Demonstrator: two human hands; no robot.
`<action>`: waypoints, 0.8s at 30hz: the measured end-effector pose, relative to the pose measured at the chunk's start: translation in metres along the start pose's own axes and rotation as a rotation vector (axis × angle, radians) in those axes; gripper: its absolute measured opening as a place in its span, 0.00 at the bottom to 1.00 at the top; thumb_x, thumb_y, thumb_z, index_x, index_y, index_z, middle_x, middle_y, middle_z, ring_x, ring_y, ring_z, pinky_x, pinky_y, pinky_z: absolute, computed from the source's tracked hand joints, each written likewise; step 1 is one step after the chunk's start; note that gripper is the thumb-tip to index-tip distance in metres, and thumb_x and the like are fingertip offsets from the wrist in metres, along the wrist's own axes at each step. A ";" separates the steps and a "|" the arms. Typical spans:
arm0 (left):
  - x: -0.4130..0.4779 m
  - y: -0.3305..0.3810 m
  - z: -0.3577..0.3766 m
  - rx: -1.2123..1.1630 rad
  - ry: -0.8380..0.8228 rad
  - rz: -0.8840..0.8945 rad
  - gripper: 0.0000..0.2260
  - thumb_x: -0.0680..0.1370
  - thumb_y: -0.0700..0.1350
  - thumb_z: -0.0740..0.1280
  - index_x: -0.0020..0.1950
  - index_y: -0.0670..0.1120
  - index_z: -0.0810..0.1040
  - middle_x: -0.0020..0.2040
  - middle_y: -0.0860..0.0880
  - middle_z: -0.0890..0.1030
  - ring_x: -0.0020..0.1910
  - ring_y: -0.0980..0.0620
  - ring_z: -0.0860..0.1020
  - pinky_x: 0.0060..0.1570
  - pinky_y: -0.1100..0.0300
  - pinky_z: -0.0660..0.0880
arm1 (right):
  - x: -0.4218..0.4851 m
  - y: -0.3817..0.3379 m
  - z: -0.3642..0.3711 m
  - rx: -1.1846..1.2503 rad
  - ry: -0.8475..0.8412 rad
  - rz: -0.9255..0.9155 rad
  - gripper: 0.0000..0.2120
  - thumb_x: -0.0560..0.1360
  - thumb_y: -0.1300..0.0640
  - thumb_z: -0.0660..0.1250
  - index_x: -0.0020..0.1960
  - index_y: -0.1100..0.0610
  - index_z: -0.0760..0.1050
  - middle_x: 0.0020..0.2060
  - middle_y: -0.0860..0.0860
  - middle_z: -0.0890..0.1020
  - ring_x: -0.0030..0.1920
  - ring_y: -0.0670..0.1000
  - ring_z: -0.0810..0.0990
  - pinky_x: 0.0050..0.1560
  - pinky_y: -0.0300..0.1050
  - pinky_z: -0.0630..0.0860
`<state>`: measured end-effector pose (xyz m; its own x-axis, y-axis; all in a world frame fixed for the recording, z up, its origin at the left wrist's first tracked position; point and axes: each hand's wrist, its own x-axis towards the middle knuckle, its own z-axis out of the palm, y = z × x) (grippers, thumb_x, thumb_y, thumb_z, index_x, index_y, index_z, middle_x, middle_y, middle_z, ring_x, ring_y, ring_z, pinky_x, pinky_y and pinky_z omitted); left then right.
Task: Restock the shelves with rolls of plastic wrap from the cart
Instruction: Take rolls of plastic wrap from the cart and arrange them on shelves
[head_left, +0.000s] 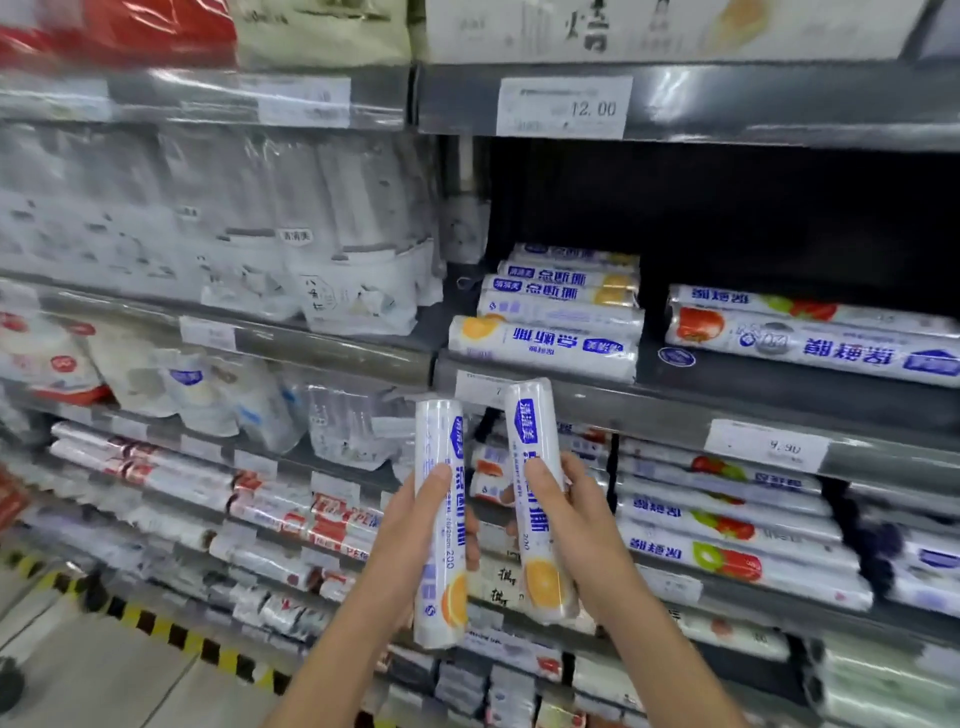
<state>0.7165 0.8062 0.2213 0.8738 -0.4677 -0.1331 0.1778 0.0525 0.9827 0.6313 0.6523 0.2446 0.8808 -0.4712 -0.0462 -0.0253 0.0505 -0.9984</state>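
Aisle: grey metal shelves (649, 410) crowded with film-wrapped goods (no cart in view).
Progress: matching stack (545, 345) already shelved, with dark room above it; two rolls not yet placed.
Left hand (415, 525): curled round the upright left roll (439, 441), below that stack.
Right hand (576, 509): wrapped round the right roll (535, 415) alongside.
Material: glossy, slick white cylinders with blue print.

Smeared by blur across the left half of the frame: packaged goods (208, 218), print unreadable. At lower centre, mostly hidden behind the left roll (440, 519) and the right roll (540, 499): fingers of the left hand (405, 530) and the right hand (584, 519), with only the thumbs plain. Cut off by the right edge: long rolls (831, 345). On the lower-right price tag (768, 446), digits too blurred to read. Cropped at the lower left corner: a dark round thing (9, 680), not identifiable.
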 end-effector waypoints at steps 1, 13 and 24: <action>0.010 0.005 -0.005 0.007 -0.011 -0.009 0.33 0.74 0.68 0.66 0.64 0.41 0.77 0.48 0.37 0.84 0.39 0.43 0.83 0.38 0.51 0.80 | 0.004 -0.004 0.004 -0.022 0.035 -0.016 0.15 0.76 0.39 0.66 0.59 0.43 0.73 0.46 0.47 0.87 0.43 0.50 0.86 0.41 0.44 0.82; 0.069 0.038 -0.024 -0.140 -0.161 -0.033 0.29 0.74 0.64 0.65 0.58 0.39 0.75 0.39 0.39 0.82 0.32 0.44 0.80 0.33 0.53 0.79 | 0.045 -0.090 0.006 -0.963 0.216 -0.393 0.25 0.75 0.40 0.71 0.69 0.48 0.74 0.56 0.45 0.77 0.55 0.44 0.76 0.55 0.46 0.75; 0.081 0.039 -0.037 -0.221 -0.144 0.019 0.24 0.77 0.62 0.65 0.55 0.41 0.74 0.37 0.40 0.81 0.31 0.44 0.79 0.35 0.52 0.77 | 0.083 -0.106 0.007 -1.465 0.219 -0.499 0.25 0.80 0.42 0.66 0.75 0.47 0.69 0.66 0.46 0.76 0.67 0.53 0.71 0.63 0.50 0.66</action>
<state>0.8111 0.8028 0.2439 0.8071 -0.5850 -0.0798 0.2707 0.2465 0.9306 0.7101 0.6136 0.3465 0.8602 -0.2988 0.4133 -0.2981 -0.9521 -0.0679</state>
